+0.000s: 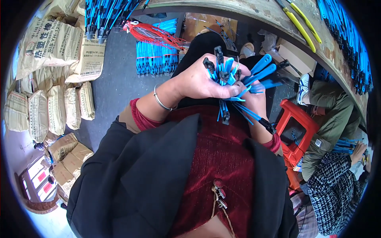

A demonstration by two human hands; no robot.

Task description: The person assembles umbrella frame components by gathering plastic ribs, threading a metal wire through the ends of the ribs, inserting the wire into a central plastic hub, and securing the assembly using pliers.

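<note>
My left hand (pixel 204 81) is closed around a bundle of thin blue strips with black end pieces (pixel 224 75). The black ends poke out above its fingers and below its thumb. My right hand (pixel 256 101) meets it from the right and is also closed on the blue strips, its fingers partly covered by the left hand. Two wider blue pieces with rounded ends (pixel 262 69) stick out to the right between the hands; I cannot tell what they are. Some strips right of the hands are smeared by motion. The bundle is above my lap.
A wooden table (pixel 238 8) spans the top, bearing yellow-handled pliers (pixel 303 29) and blue strips (pixel 349 43). Red wires (pixel 154 33) hang near stacked blue bundles (pixel 156 55) on the floor. Paper sacks (pixel 47 47) stand left. At right are a red stool (pixel 295 131) and a seated person (pixel 337 174).
</note>
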